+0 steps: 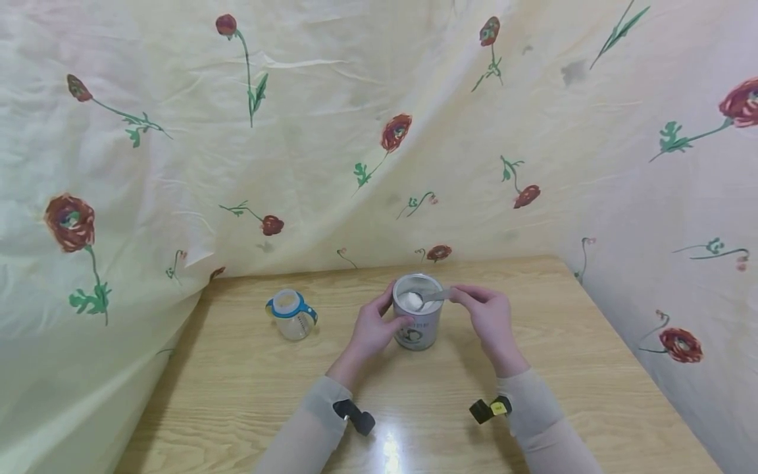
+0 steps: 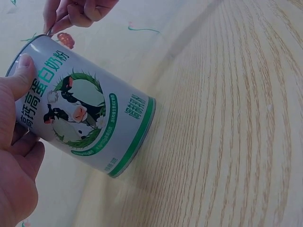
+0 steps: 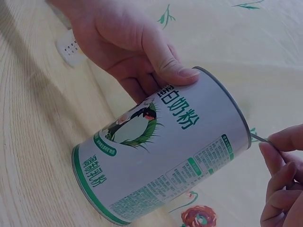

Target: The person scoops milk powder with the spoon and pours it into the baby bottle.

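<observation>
A milk powder can [image 1: 422, 326], pale with green bands and a cow picture, stands open-topped on the table. My left hand [image 1: 374, 324] grips its left side, thumb across the front, as the left wrist view shows on the can [image 2: 85, 109]. My right hand [image 1: 487, 317] pinches the handle of a metal spoon [image 1: 437, 295] at the can's right rim. Inside the can's mouth, the spoon's bowl carries white powder [image 1: 412, 301]. In the right wrist view the right fingers [image 3: 279, 175] hold the handle, and the bowl is hidden behind the can wall.
To the left stands a clear baby bottle [image 1: 294, 324] without a lid, with a blue collar and two side handles. The wooden table [image 1: 249, 395] is bordered at the back and sides by a hanging floral cloth [image 1: 320, 145].
</observation>
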`<state>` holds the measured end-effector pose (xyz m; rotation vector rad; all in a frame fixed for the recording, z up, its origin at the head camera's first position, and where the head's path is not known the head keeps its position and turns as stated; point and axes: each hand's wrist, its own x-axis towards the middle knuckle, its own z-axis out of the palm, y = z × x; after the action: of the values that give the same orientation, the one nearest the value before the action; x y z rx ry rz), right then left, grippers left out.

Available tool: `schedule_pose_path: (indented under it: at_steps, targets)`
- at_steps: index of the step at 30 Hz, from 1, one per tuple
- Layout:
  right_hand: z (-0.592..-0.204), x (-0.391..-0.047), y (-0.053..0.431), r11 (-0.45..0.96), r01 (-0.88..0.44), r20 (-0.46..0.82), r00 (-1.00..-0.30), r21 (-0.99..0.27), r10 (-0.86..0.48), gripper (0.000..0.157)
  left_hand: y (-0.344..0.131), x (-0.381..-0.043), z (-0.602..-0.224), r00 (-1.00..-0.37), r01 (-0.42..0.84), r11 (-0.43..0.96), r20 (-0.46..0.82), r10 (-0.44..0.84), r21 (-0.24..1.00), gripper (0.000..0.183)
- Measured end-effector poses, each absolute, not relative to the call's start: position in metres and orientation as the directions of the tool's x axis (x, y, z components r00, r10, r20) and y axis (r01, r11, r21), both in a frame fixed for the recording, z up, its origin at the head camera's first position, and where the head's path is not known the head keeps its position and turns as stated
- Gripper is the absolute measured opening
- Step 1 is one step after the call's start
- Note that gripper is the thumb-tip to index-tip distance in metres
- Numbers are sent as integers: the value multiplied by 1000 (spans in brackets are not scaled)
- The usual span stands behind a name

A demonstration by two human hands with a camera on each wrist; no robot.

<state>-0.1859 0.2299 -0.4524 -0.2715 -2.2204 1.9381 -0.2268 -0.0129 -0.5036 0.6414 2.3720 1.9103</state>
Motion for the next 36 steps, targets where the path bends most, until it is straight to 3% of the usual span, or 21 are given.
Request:
schedule_pose_path:
  at_steps: [9,36]
  targets:
    - [-453,-186,233,125,53,-19,-966,-991,259,48,-12,-228,-503,-916,291,155,229,330,944,85]
    - [-456,-186,235,66,101,-80,-958,-993,275,42,-17,-227,-498,-911,305,158,239,335,939,87]
